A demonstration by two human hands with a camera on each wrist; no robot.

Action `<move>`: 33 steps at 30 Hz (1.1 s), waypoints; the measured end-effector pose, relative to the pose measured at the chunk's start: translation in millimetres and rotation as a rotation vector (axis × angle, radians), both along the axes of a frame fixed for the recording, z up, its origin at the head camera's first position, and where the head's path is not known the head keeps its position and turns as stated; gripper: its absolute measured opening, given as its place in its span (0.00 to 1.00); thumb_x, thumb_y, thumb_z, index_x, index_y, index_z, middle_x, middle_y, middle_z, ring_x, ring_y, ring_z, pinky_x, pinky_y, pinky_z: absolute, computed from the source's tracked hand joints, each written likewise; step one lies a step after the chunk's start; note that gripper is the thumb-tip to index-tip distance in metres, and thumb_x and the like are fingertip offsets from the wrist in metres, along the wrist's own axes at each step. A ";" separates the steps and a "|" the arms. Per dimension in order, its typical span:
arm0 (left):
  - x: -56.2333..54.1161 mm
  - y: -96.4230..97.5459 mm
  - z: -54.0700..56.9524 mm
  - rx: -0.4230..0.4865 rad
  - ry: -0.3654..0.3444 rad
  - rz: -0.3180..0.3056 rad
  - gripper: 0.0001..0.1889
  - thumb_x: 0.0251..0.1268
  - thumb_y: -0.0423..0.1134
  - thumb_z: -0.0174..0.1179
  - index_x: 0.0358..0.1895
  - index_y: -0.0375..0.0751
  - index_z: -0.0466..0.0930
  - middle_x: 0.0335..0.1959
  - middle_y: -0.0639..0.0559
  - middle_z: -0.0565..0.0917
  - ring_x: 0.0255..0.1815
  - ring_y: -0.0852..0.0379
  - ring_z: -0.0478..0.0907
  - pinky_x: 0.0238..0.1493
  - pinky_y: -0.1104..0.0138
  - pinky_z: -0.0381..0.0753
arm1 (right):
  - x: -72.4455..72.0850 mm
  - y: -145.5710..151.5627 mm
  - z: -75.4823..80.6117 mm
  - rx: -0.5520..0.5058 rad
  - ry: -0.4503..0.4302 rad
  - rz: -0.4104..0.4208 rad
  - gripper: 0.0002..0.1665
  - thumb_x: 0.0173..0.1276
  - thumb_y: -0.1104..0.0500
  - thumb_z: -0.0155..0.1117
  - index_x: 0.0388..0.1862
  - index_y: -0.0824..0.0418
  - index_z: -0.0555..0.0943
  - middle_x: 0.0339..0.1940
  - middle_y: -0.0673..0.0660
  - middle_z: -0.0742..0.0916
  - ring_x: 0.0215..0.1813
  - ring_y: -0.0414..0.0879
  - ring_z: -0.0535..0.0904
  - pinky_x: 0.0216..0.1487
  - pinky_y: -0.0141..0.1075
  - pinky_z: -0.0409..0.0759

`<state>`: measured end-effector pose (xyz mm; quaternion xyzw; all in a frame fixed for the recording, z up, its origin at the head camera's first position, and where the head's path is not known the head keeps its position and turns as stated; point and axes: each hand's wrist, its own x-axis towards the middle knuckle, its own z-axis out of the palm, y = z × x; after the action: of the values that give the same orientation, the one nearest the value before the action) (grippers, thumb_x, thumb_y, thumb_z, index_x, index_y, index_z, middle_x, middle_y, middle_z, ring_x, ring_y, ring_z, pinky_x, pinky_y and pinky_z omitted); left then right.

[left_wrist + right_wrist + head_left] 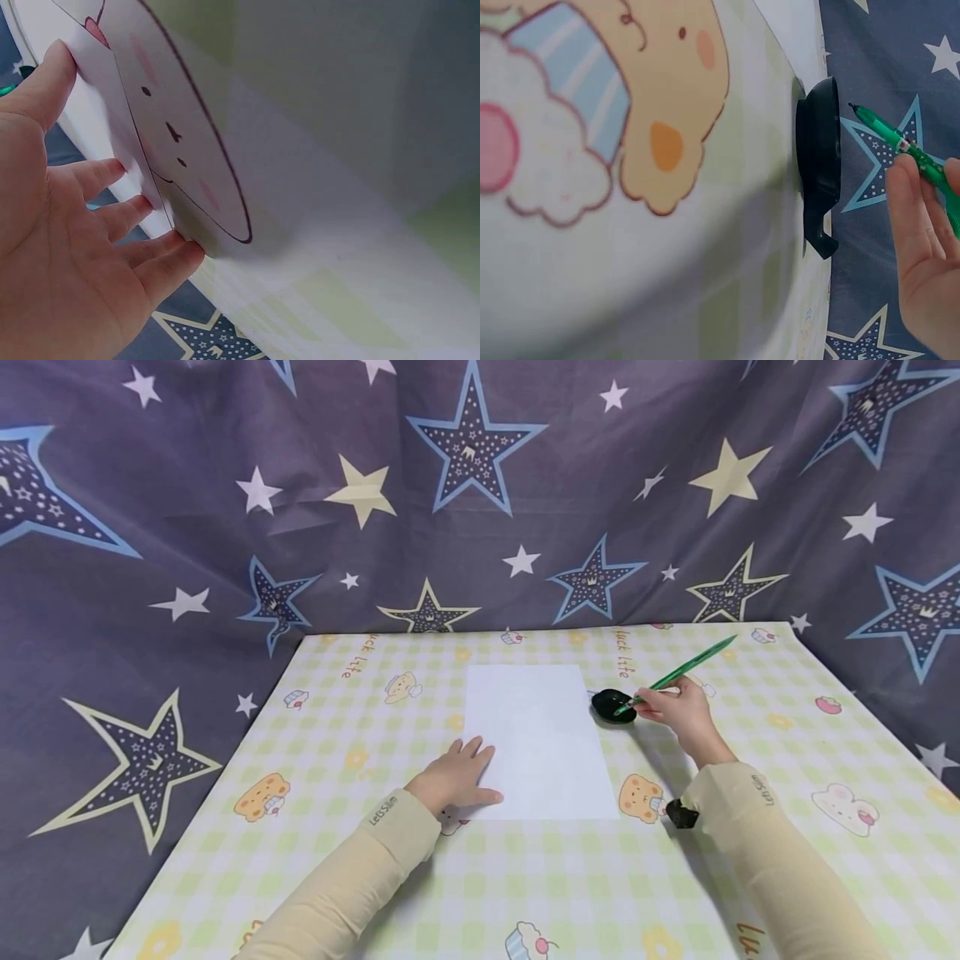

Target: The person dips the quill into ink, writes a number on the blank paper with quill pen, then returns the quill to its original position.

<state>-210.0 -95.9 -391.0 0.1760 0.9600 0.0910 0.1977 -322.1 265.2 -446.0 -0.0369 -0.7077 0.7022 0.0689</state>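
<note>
A blank white sheet of paper (536, 743) lies on the checked tablecloth. At its lower left edge my left hand (459, 774) rests with fingers spread, fingertips and thumb on the paper; the left wrist view shows the palm (82, 255) and the fingertips along the sheet's edge. My right hand (684, 706) pinches a slim green pen (693, 662), its long tapered end pointing up to the right. The pen's dark tip (855, 109) is over a shallow black dish (821, 142) with a short curved handle, right of the paper; the tip overlaps the dish in the head view.
The tablecloth (337, 810) carries printed bears, cupcakes and flowers. A dark curtain (525, 477) with stars hangs behind the table's far edge and along its sides. Something small and black (681, 814) shows at the right sleeve's edge.
</note>
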 end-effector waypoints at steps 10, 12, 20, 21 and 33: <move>-0.7 0.6 -0.9 -0.003 0.003 -0.002 0.42 0.60 0.59 0.56 0.72 0.40 0.52 0.72 0.41 0.48 0.70 0.37 0.43 0.66 0.48 0.51 | -2.2 0.3 -2.9 0.025 -0.016 -0.054 0.22 0.59 0.61 0.68 0.42 0.64 0.65 0.25 0.55 0.85 0.26 0.44 0.83 0.33 0.36 0.82; -1.2 0.8 -1.2 -0.006 0.006 -0.005 0.42 0.60 0.59 0.56 0.72 0.40 0.51 0.72 0.41 0.48 0.70 0.37 0.42 0.66 0.49 0.51 | -2.3 -0.3 -2.9 0.025 -0.017 -0.057 0.21 0.59 0.62 0.67 0.41 0.64 0.64 0.25 0.55 0.85 0.25 0.44 0.83 0.32 0.36 0.82; -2.4 0.9 -2.5 -0.010 0.006 -0.008 0.43 0.59 0.59 0.56 0.72 0.40 0.51 0.72 0.41 0.48 0.70 0.37 0.42 0.66 0.49 0.51 | 9.1 -8.7 10.4 0.059 -0.045 -0.043 0.20 0.60 0.62 0.66 0.41 0.63 0.64 0.24 0.54 0.84 0.25 0.42 0.82 0.33 0.33 0.82; -2.5 0.9 -2.5 -0.010 0.006 -0.008 0.43 0.59 0.59 0.56 0.72 0.40 0.51 0.72 0.41 0.48 0.70 0.37 0.42 0.66 0.49 0.51 | 13.8 -11.6 16.4 0.080 -0.046 -0.033 0.19 0.60 0.63 0.65 0.41 0.64 0.64 0.25 0.54 0.84 0.25 0.42 0.82 0.33 0.33 0.82; -0.6 1.3 -0.3 -0.009 0.000 0.005 0.42 0.60 0.59 0.56 0.72 0.40 0.51 0.72 0.41 0.48 0.70 0.37 0.42 0.66 0.49 0.51 | 43.5 -32.1 55.6 0.215 -0.076 -0.025 0.15 0.64 0.67 0.58 0.43 0.69 0.63 0.37 0.71 0.81 0.27 0.41 0.82 0.38 0.34 0.81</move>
<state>-210.6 -94.7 -391.2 0.1729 0.9609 0.0871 0.1982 -278.6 233.1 -390.4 -0.0649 -0.7805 0.6194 0.0544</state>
